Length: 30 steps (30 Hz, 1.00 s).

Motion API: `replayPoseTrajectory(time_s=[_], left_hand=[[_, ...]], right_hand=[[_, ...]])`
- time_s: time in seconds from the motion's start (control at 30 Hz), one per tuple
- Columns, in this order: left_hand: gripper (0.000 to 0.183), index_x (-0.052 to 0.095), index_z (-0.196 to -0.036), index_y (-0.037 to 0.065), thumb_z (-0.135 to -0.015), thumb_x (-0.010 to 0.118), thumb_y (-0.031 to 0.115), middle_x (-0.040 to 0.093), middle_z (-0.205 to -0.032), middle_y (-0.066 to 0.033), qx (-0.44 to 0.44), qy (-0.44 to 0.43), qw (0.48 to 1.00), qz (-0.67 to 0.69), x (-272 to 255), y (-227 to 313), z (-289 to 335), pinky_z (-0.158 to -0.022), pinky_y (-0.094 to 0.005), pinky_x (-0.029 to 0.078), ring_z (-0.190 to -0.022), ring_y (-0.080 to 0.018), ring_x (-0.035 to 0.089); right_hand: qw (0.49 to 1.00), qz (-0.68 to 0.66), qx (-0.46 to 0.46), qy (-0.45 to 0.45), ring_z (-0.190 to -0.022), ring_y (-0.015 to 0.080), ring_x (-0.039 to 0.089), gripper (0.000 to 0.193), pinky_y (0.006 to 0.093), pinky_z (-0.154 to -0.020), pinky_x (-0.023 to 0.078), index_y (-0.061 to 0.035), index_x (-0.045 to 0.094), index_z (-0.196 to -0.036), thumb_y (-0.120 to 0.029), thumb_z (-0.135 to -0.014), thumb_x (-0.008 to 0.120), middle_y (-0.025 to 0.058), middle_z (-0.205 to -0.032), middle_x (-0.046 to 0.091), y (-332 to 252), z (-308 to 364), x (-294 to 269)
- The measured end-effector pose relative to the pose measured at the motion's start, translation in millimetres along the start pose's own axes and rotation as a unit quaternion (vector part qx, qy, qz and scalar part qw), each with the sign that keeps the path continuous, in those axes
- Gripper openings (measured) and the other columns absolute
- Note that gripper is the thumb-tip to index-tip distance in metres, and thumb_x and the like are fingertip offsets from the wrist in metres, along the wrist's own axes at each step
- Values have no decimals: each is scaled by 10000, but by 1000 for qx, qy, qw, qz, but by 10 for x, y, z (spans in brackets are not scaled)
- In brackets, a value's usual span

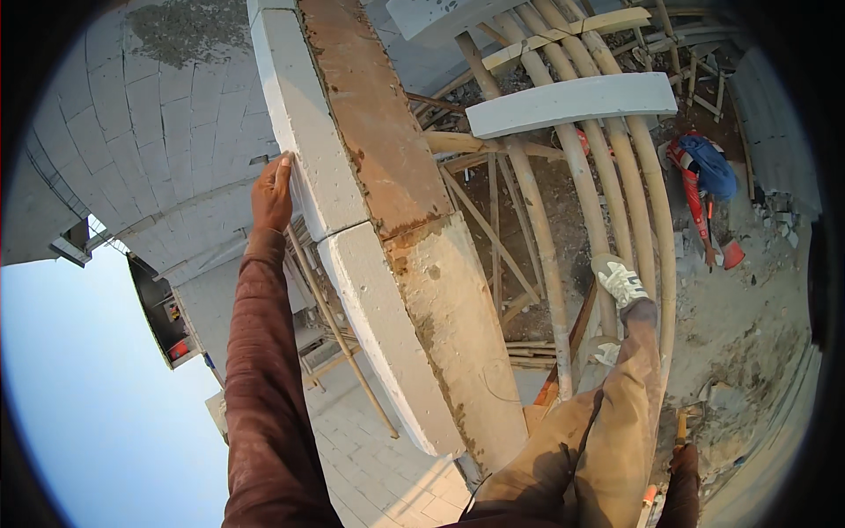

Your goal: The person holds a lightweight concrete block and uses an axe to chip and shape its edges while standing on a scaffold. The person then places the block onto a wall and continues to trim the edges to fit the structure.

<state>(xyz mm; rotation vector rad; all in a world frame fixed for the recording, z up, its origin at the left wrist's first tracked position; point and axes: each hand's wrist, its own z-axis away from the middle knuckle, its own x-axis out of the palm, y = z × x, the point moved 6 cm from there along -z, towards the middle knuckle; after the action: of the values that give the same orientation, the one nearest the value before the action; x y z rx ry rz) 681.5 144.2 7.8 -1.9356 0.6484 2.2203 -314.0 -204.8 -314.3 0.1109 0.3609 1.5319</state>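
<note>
My left hand point(272, 195) rests against the outer side of a pale lightweight block point(317, 141), fingers stretched along it, part of them hard to see. Touching that block end to end is a second pale block point(383, 326), nearer me. Both form a row along the left side of a long brown and grey concrete ledge point(458, 308), with damp mortar smears along the joint. Low on the right, my right hand point(683, 459) is closed round the yellow handle of a tool point(681, 427); its head is too unclear to name.
My shoe point(623, 280) stands on bamboo poles point(585, 211) above the ground. A loose pale block point(572, 104) lies across the poles; another block point(444, 13) sits farther off. Below right, a person in red sleeves point(695, 176) bends near a red container point(733, 254). Block walls point(176, 123) stand left.
</note>
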Motion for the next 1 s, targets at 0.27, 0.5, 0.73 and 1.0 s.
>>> replayPoseTrajectory(time_s=[0.27, 0.5, 0.73, 1.0], left_hand=[[508, 601, -1311, -20, -1016, 525, 388, 614, -1335, -174, 5, -101, 991, -91, -133, 119, -52, -1096, -351, 391, -1277, -257, 548], [502, 575, -1331, -28, -1017, 531, 361, 590, -1365, -176, 2, -72, 994, -85, -139, 85, 53, -1101, -346, 383, -1292, -261, 536], [455, 621, -1269, -20, -985, 583, 334, 599, -1335, -211, 2, 20, 1000, -24, -13, 133, 53, -1050, -328, 431, -1254, -272, 582], [523, 574, -1334, 18, -970, 558, 393, 522, -1415, -210, -64, 143, 988, -16, 52, 37, -603, -1054, -425, 414, -1246, -376, 534]], right_hand=[[976, -189, -103, -30, -477, 129, 463, 265, 297, -382, 395, -57, 510, -1047, -295, -975, 602, 16, -669, 499, 93, -327, 623], [956, -160, -245, 7, -513, 130, 512, 325, 291, -420, 391, -40, 543, -969, -351, -954, 637, 33, -667, 557, -703, -70, 535], [988, 19, -142, -65, -614, 251, 679, 217, 390, -549, 552, 48, 562, -1058, -103, -918, 628, 125, -737, 661, -1131, 696, 153], [982, 165, -77, -47, -672, 277, 707, 217, 390, -567, 559, 43, 629, -1031, -120, -889, 638, 122, -772, 680, -1532, 746, -62]])
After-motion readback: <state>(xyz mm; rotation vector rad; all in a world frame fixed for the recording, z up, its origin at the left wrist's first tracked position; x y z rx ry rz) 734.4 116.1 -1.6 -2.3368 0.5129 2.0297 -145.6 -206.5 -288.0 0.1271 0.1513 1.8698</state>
